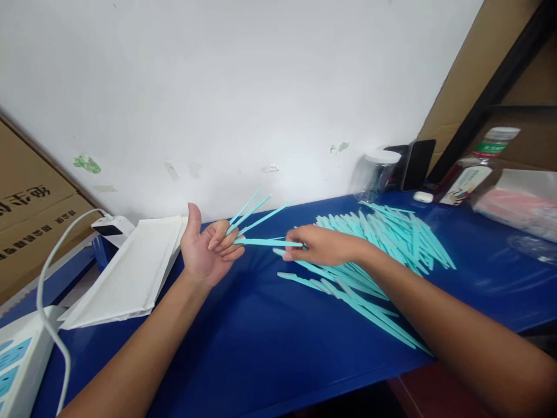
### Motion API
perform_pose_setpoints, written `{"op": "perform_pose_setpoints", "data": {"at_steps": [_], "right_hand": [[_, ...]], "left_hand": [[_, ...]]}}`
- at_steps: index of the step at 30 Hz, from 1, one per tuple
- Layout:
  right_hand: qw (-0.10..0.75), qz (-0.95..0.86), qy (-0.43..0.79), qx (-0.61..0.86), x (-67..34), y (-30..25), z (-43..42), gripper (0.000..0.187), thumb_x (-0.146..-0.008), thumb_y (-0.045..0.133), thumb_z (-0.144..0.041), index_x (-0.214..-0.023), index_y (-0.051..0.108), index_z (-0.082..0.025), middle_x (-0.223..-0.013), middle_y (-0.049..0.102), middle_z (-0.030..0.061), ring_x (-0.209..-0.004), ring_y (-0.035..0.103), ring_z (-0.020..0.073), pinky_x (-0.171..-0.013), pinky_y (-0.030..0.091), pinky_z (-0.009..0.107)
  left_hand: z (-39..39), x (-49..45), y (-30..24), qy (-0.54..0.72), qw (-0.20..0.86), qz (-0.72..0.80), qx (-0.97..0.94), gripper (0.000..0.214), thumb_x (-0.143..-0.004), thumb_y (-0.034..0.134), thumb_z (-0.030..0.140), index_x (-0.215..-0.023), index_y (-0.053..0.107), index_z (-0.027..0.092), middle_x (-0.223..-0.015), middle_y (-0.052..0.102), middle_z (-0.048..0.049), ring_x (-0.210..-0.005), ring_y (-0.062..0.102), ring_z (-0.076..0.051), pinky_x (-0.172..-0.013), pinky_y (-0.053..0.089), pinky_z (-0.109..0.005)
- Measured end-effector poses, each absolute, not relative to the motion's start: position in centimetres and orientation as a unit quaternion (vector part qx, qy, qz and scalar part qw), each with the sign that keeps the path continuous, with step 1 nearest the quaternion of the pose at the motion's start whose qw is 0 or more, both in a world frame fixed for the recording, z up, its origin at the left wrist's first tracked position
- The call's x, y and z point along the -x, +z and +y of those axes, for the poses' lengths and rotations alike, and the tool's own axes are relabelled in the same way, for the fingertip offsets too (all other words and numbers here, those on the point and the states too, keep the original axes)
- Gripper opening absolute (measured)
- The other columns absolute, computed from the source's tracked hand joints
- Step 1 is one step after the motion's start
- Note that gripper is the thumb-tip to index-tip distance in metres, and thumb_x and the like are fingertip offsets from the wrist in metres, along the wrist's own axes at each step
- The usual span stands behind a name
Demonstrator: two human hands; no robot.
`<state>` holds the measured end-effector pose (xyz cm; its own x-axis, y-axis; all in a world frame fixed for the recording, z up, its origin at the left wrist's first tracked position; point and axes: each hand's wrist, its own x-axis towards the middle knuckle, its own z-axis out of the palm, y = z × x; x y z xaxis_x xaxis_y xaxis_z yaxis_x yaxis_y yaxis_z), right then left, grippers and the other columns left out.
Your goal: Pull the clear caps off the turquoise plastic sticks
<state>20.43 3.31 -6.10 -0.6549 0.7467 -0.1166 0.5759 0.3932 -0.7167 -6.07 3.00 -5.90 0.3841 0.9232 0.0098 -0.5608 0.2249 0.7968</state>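
Observation:
Slim turquoise eyebrow razors [257,210] fan out from between the curled fingers of my left hand [209,251], which is palm up with the thumb raised. My right hand [324,244] is closed in a pinch at the far end of one eyebrow razor [270,242] that reaches across from the left fingers. Its fingertips are partly hidden behind the knuckles. Under and beyond my right hand lies a loose pile of the same razors [391,232]. Several more razors [361,305] lie nearer the front, below the right wrist.
On the blue table [243,348], white paper sleeves [126,273] lie left, near a power strip [21,354] and a white cable [41,278]. A clear jar [376,174], a bottle [474,168] and a plastic bag [522,203] stand at the right. A white wall [261,87] rises behind.

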Motion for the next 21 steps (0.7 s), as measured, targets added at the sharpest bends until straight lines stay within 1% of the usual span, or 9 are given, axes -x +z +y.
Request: {"op": "perform_pose_setpoints", "data": {"at_steps": [2,4,6,9,11,14,16,18,21], "right_hand": [[0.190,-0.788,0.435,0.392,-20.0,-5.9,3.1,0.035,-0.097,0.064,-0.052,-0.097,0.065,-0.017,-0.079,0.073,0.0050,-0.060,0.060,0.0139,-0.057,0.045,0.026],[0.214,-0.756,0.486,0.383,-19.5,-5.6,2.7,0.039,-0.098,0.062,-0.055,-0.102,0.067,-0.017,-0.074,0.070,0.0035,-0.053,0.058,0.0128,-0.051,0.044,0.025],[0.213,-0.749,0.507,0.370,-18.9,-5.4,2.3,0.039,-0.098,0.062,-0.054,-0.100,0.071,-0.016,-0.072,0.067,0.0017,-0.047,0.052,0.0101,-0.046,0.039,0.024],[0.214,-0.750,0.516,0.353,-18.2,-5.4,1.9,0.035,-0.100,0.059,-0.045,-0.094,0.074,-0.014,-0.074,0.065,0.0010,-0.049,0.047,0.0072,-0.045,0.036,0.022],[0.214,-0.741,0.522,0.364,-17.8,-5.6,1.8,0.030,-0.101,0.057,-0.039,-0.098,0.074,-0.014,-0.077,0.068,0.0019,-0.051,0.048,0.0073,-0.045,0.036,0.021],[0.214,-0.726,0.527,0.388,-17.7,-5.9,1.9,0.024,-0.099,0.059,-0.034,-0.106,0.072,-0.014,-0.082,0.072,0.0034,-0.049,0.048,0.0074,-0.045,0.036,0.022],[0.220,-0.723,0.525,0.391,-17.8,-5.9,1.9,0.022,-0.097,0.063,-0.035,-0.100,0.071,-0.015,-0.075,0.069,0.0011,-0.049,0.046,0.0071,-0.046,0.035,0.022],[0.219,-0.722,0.529,0.389,-18.1,-5.8,1.8,0.023,-0.094,0.067,-0.038,-0.094,0.069,-0.015,-0.067,0.063,-0.0026,-0.049,0.044,0.0070,-0.048,0.035,0.023],[0.224,-0.719,0.530,0.390,-18.1,-5.6,1.7,0.025,-0.091,0.072,-0.042,-0.088,0.066,-0.017,-0.062,0.058,-0.0057,-0.048,0.044,0.0071,-0.050,0.036,0.024]], "left_hand": [[2.9,6.0,-6.0,0.493,0.748,0.237,-0.377,0.085,-0.096,0.007,0.082,-0.043,0.029,0.019,-0.047,0.020,0.0035,-0.039,0.022,-0.008,-0.039,0.024,-0.023],[2.9,5.8,-6.2,0.483,0.750,0.230,-0.388,0.086,-0.096,0.006,0.082,-0.043,0.031,0.019,-0.047,0.019,0.0036,-0.040,0.022,-0.008,-0.040,0.024,-0.023],[2.8,5.7,-6.3,0.473,0.752,0.225,-0.399,0.086,-0.096,0.005,0.082,-0.043,0.032,0.019,-0.047,0.018,0.0035,-0.041,0.022,-0.009,-0.041,0.024,-0.023],[2.7,5.5,-6.6,0.459,0.755,0.224,-0.410,0.087,-0.096,0.007,0.082,-0.043,0.034,0.019,-0.047,0.018,0.0034,-0.042,0.022,-0.009,-0.042,0.024,-0.023],[2.6,5.4,-6.8,0.449,0.759,0.224,-0.414,0.087,-0.095,0.008,0.083,-0.043,0.035,0.019,-0.047,0.018,0.0035,-0.042,0.022,-0.009,-0.042,0.023,-0.023],[2.6,5.3,-6.9,0.438,0.765,0.223,-0.417,0.087,-0.095,0.009,0.083,-0.043,0.036,0.019,-0.047,0.018,0.0035,-0.042,0.020,-0.009,-0.042,0.021,-0.023],[2.6,5.3,-7.0,0.433,0.768,0.220,-0.418,0.087,-0.095,0.009,0.083,-0.043,0.036,0.019,-0.047,0.018,0.0034,-0.042,0.021,-0.009,-0.042,0.021,-0.023],[2.5,5.2,-7.0,0.425,0.772,0.216,-0.420,0.087,-0.095,0.009,0.083,-0.043,0.036,0.019,-0.047,0.018,0.0034,-0.042,0.021,-0.009,-0.042,0.021,-0.023],[2.3,5.0,-7.2,0.408,0.779,0.205,-0.429,0.088,-0.094,0.008,0.084,-0.043,0.037,0.019,-0.046,0.018,0.0033,-0.040,0.021,-0.009,-0.041,0.020,-0.023]]}}
